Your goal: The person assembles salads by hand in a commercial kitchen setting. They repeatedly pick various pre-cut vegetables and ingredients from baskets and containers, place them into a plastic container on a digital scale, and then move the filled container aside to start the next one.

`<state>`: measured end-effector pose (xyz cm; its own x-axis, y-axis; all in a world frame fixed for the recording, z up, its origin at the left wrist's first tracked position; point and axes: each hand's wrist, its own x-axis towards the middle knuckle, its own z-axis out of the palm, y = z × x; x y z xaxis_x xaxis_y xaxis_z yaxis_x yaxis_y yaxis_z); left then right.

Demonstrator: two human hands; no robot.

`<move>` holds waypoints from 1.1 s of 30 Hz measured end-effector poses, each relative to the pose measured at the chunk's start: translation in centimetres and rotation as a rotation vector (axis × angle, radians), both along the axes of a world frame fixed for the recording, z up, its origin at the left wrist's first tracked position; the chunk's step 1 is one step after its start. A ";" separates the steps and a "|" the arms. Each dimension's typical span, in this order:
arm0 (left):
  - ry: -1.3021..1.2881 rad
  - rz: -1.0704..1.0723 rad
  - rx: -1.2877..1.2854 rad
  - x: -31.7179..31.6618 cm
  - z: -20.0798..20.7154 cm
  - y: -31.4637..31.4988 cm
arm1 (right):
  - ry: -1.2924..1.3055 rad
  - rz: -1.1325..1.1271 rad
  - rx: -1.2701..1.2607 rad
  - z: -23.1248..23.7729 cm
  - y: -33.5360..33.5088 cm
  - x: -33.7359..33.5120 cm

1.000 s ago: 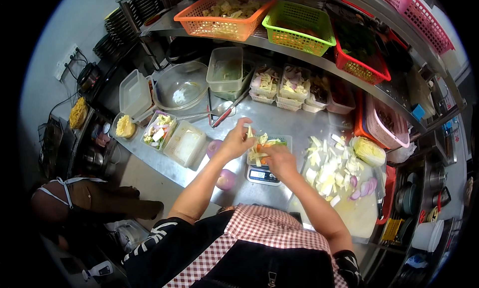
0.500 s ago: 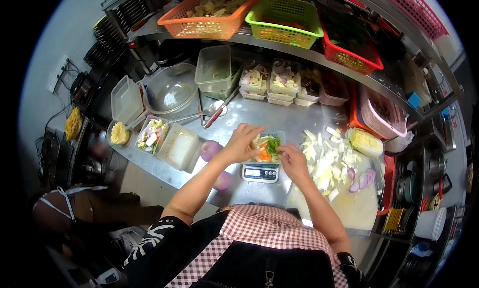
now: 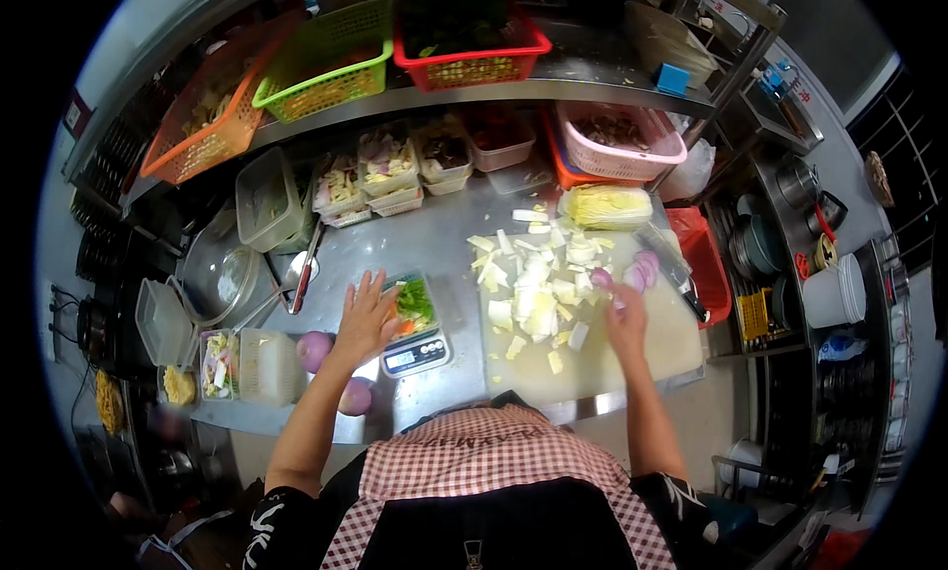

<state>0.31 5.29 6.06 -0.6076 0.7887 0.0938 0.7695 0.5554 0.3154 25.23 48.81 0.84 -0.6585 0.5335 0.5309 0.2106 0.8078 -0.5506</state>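
Weighing out vegetables looks to be the step in hand: a digital scale (image 3: 417,358) bears a plastic tub (image 3: 428,331) of leafy greens (image 3: 416,301). The left hand (image 3: 362,318) spreads its fingers beside it, gripping nothing visible. The right hand (image 3: 626,329), fingers bunched, meets sliced red onion (image 3: 644,267); I cannot tell whether it holds any. Lifting slices calls for a light pinch.

The left forearm (image 3: 316,412) is slanting up from the lower left of the frame, the left hand (image 3: 365,316) showing its back left of centre, its fingers (image 3: 364,289) standing apart. The right forearm (image 3: 650,412) is leaning inward from the lower right, the right hand (image 3: 626,330) pointing upward right of centre, its fingers bending close together.
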 end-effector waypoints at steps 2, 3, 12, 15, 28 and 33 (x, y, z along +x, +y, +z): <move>0.003 0.059 -0.029 0.3 1.2 0.5 | -0.050 -0.155 0.206 -2.2 6.5 2.1; 0.003 0.090 -0.046 0.6 1.5 0.6 | -0.084 -0.186 0.054 -3.0 8.3 2.7; -0.018 0.235 0.452 6.4 3.2 2.0 | -0.486 -0.213 -0.174 1.5 5.2 1.7; -0.084 0.279 0.510 9.2 2.2 3.5 | -0.409 -0.201 -0.219 -1.2 4.8 1.8; -0.183 0.324 0.581 14.1 1.7 7.9 | -0.703 -0.038 -0.284 2.0 6.4 0.1; -0.217 0.386 0.590 15.3 0.9 7.2 | -0.519 0.125 -0.109 0.8 6.3 -2.0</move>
